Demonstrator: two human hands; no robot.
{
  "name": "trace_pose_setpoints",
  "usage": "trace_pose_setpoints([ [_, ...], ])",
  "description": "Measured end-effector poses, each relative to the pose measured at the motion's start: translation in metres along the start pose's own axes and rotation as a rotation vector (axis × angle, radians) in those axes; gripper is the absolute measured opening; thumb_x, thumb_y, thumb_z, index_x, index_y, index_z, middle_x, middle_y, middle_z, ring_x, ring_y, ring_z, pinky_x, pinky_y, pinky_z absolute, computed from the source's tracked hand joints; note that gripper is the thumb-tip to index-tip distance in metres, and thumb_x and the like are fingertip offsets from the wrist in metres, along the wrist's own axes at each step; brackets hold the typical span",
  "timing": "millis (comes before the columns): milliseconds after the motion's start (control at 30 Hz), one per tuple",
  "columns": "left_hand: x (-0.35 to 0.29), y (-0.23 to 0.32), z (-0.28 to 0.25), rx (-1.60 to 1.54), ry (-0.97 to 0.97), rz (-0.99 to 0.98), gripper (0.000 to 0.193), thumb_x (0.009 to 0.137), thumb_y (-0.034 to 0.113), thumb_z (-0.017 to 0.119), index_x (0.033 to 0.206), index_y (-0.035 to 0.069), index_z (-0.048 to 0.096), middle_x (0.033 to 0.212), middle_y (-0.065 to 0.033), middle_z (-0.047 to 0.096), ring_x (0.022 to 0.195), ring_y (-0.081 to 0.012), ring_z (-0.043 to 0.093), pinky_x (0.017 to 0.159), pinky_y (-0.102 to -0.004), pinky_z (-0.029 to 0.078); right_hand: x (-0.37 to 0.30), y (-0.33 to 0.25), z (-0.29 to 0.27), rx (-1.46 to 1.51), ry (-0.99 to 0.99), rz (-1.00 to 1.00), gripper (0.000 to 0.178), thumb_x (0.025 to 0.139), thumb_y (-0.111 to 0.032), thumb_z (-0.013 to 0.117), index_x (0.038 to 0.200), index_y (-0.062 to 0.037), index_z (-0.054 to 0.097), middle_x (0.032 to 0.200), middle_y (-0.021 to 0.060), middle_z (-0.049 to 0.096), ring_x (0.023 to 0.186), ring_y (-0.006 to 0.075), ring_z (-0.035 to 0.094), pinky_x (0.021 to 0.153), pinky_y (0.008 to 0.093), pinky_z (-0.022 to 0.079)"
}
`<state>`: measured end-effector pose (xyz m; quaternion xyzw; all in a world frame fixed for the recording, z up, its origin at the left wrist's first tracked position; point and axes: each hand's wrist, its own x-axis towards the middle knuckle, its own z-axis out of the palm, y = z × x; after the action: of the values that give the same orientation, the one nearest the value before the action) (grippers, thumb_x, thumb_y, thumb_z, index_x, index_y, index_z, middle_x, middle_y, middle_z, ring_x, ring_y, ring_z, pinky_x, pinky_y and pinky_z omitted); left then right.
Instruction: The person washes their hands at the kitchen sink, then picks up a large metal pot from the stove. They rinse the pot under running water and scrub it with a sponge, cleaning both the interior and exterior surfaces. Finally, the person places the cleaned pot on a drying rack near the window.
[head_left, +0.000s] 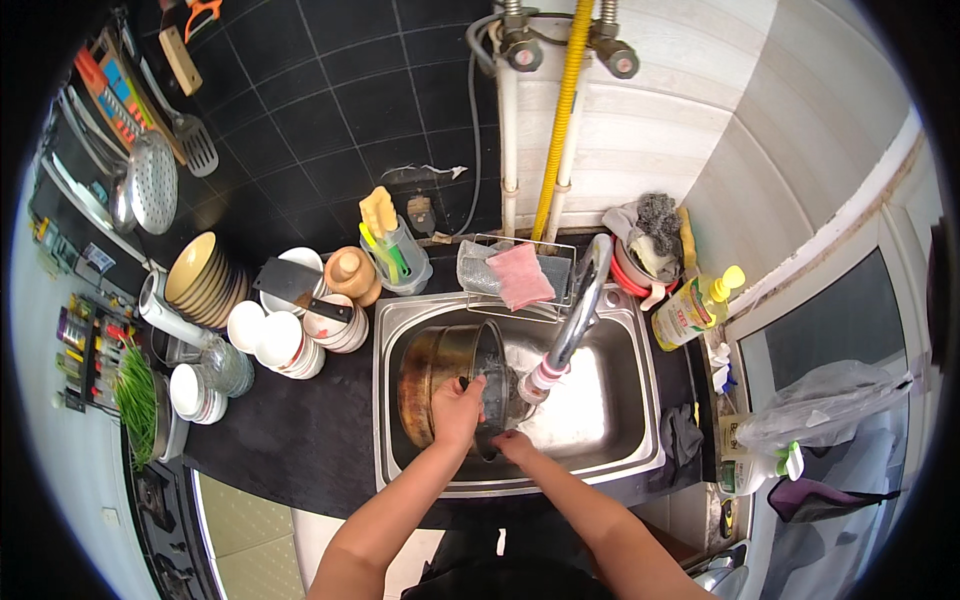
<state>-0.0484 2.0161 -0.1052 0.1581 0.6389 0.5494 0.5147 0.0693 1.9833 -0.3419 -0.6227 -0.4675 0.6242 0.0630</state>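
A large metal pot [418, 378] with brown scorch marks lies tilted on its side in the left part of the steel sink [645, 400], its mouth toward the right. My left hand [458, 408] is closed around a dark handle on the pot's side. Lower down, my right hand [514, 446] is closed at the pot's near rim; what its fingertips touch is partly hidden. The chrome faucet [572, 340] reaches over the sink, and its pink-and-white end [538, 384] hangs just right of the pot's mouth.
Behind the sink, a wire rack [565, 300] holds a pink cloth [522, 276]. Stacked white bowls [285, 345], a cleaver [300, 288] and a plastic utensil holder [405, 262] stand to the left. At the right are a yellow soap bottle [688, 312] and a spray bottle [750, 470].
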Motion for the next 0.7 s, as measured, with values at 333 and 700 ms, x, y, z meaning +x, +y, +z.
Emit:
trace_pose_setpoints([
  [333,-0.037,0.017,0.007,0.011,-0.110,0.027,0.021,0.081,0.003,0.054,0.070,0.007,0.037,0.063,-0.0053,0.048,0.050,-0.0137,0.049,0.046,-0.0270,0.046,-0.041,-0.042,0.066,0.436,-0.282,-0.191,0.036,0.078,-0.030,0.055,0.103,-0.0037,0.057,0.100,0.0156,0.060,0.094,0.0228,0.056,0.080,0.0348,0.043],
  [700,-0.062,0.009,0.013,0.211,-0.177,0.197,0.016,0.080,0.003,0.056,0.084,-0.001,0.041,0.066,-0.0059,0.051,0.054,-0.0113,0.053,0.049,-0.0238,0.044,-0.099,-0.093,0.069,0.936,-0.382,-0.212,0.032,0.083,-0.027,0.052,0.106,-0.0052,0.054,0.102,0.0080,0.057,0.095,0.0166,0.052,0.080,0.0312,0.042],
])
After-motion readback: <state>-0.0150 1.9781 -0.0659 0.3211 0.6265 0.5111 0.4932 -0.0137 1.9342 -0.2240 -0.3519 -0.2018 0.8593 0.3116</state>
